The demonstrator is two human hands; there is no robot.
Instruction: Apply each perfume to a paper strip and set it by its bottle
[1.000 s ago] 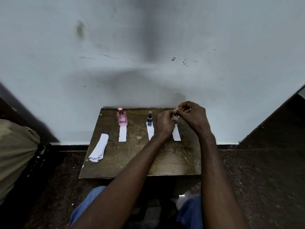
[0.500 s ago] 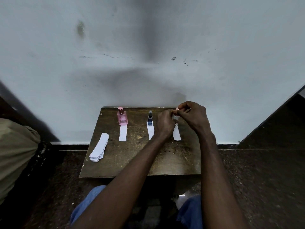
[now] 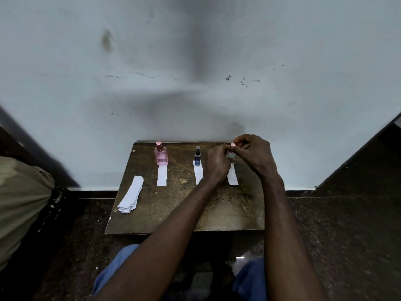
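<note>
Writing: print on pink bottle [image 3: 161, 156] too small to read.
Pink bottle: table [image 3: 184, 213] 11 o'clock; pink liquid; strip [image 3: 162, 175] at its 6.
Blue bottle [image 3: 197, 158]: 12 o'clock; strip [image 3: 198, 174] at 6.
Clear bottle [image 3: 230, 155]: 1 o'clock; left hand [image 3: 217, 164] grips it, right hand [image 3: 253, 153] pinches pink cap [image 3: 232, 144]; strip [image 3: 232, 176] at 6.
Spare strips [image 3: 130, 194]: 9 o'clock.

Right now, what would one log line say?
left hand: holds small bottle | right hand: pinches cap | strip: flat on table

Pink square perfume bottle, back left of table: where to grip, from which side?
Probably grip the pink square glass perfume bottle by its body's flat left and right faces, coming from the near side and above. It stands upright close to the wall, with a white paper strip in front.
</note>
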